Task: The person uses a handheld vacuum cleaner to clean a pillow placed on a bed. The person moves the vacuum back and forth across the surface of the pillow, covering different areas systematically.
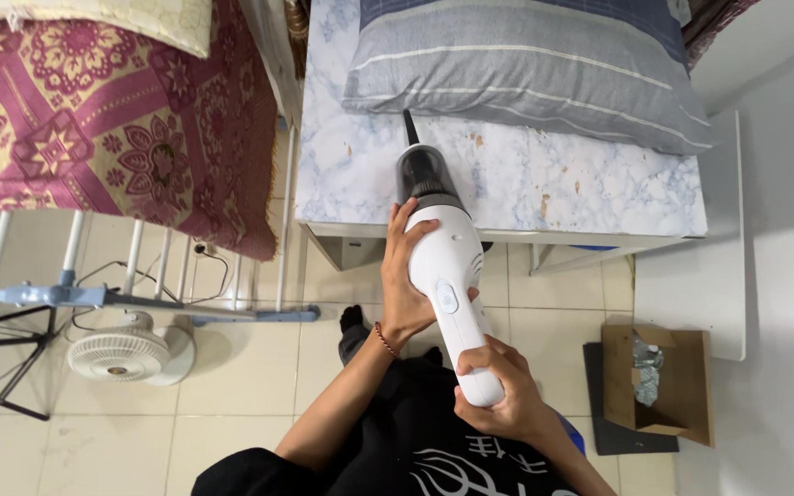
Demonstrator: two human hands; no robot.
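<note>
Vacuum [443, 257] nozzle over marbled mattress [507, 184], striped pillow [526, 64] just beyond.

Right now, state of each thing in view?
handheld vacuum: held, nozzle tip on the mattress
left hand: wrapped on the vacuum body
right hand: gripping the handle end
pillow: lying flat on mattress
floor fan: on tiles; running or not, cannot tell
cardboard box: open

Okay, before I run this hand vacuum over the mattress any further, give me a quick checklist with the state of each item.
1. Left hand around the vacuum body: ok.
2. Right hand gripping the handle end: ok.
3. Nozzle pointed at the marbled mattress: ok.
4. Nozzle tip touching the sheet: cannot tell.
5. Striped pillow out of the nozzle's path: not ok, it lies just ahead.
6. Dark dust cup seated on the body: ok.
</note>
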